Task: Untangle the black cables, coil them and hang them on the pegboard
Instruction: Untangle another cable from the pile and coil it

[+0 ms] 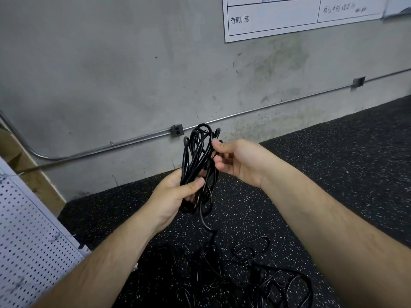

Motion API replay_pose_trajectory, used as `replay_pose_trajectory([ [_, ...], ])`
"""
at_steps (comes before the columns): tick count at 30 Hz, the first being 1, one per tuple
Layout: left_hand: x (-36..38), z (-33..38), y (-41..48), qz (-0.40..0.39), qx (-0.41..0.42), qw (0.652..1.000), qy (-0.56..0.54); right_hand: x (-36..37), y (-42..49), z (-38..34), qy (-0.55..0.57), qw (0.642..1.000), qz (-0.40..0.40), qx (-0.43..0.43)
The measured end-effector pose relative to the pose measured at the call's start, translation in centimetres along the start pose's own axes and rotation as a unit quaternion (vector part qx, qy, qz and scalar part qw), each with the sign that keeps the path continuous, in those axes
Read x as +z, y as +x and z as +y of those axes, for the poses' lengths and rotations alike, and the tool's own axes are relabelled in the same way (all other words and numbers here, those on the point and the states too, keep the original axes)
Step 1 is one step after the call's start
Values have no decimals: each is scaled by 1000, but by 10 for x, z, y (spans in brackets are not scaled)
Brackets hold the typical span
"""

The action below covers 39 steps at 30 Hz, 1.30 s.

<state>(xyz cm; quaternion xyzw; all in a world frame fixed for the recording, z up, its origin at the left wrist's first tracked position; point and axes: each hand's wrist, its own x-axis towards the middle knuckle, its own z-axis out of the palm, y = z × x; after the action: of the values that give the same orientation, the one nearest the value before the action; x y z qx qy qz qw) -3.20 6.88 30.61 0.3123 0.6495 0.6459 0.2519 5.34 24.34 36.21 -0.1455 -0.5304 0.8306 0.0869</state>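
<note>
Surroundings: grey concrete wall (pixel 111 63) ahead, with a metal conduit (pixel 100 150) running along it through an outlet box (pixel 177 130). White printed sheet (pixel 289 18) on the wall, upper right. Black speckled rubber floor (pixel 333 163) below. White pegboard (pixel 29 241) at the lower left edge, leaning, well apart from both hands. Nothing lies between the hands and the pegboard.

Coil (pixel 196 147) of black cable is held in the air in front of the wall, above the floor. Long axis roughly upright, loops rounding over at the top near the outlet box.

Left hand (pixel 175 194): grip closed round the lower part of the coil, thumb across the strands.
Right hand (pixel 238 161): grip pinching the upper loops from the right side, thumb and fingertips on the strands.

One strand (pixel 203 218) drops from the coil's bottom to a loose tangle of black cables (pixel 255 274) on the floor, between the forearms.
</note>
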Motion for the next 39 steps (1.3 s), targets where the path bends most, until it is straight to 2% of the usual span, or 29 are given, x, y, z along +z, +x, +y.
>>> replay_pose_trajectory([
  [3, -6, -4, 0, -63, -9, 998, -6, -2, 0, -3, 7, 1000, -9, 6],
  [5, -4, -4, 1, -65, -20, 998, 1, -3, -1, -4, 8, 1000, -18, 11],
  [9, 6, -6, 1, 38, 4, 994, 99, 1, -6, -6, 16, 999, -38, 11],
  [11, 7, -7, 3, 65, 14, 994, 88, 5, -6, -2, -34, 999, -43, -4],
  [13, 7, -6, 2, 51, 26, 996, 73, 8, -7, 3, -62, 997, -32, -26],
  [20, 6, -1, 1, -18, 23, 998, -62, 5, -10, 3, -29, 997, -20, -69],
  [22, 7, -1, 1, -34, 20, 998, -52, 4, -8, 6, -38, 996, -16, -81],
  [25, 9, -5, 4, 10, 15, 1000, -25, 4, -8, 5, -68, 991, -68, -95],
  [27, 6, -3, 6, 8, -3, 998, -70, 4, -10, 2, -151, 979, -74, -117],
  [28, 3, -1, 7, -2, -12, 995, -95, 4, -12, 0, -241, 959, -38, -144],
  [29, -1, 1, 7, -13, -21, 993, -119, 3, -12, -1, -346, 923, 12, -167],
  [30, -5, 4, 7, -22, -30, 990, -138, 2, -12, 0, -422, 888, 55, -175],
  [31, -8, 6, 7, -34, -33, 987, -152, 0, -11, 3, -455, 872, 72, -167],
  [32, -10, 7, 6, -47, -32, 985, -161, 1, -12, 7, -451, 879, 65, -141],
  [33, -12, 7, 5, -67, -30, 982, -174, 2, -12, 12, -417, 902, 40, -106],
  [35, -12, 6, 5, -120, -35, 971, -205, 5, -12, 19, -299, 953, -33, -42],
  [36, -11, 6, 4, -146, -43, 966, -209, 5, -11, 21, -246, 966, -69, -25],
  [39, -9, 6, 0, -190, -53, 962, -189, 8, -14, 21, -196, 973, -112, -48],
])
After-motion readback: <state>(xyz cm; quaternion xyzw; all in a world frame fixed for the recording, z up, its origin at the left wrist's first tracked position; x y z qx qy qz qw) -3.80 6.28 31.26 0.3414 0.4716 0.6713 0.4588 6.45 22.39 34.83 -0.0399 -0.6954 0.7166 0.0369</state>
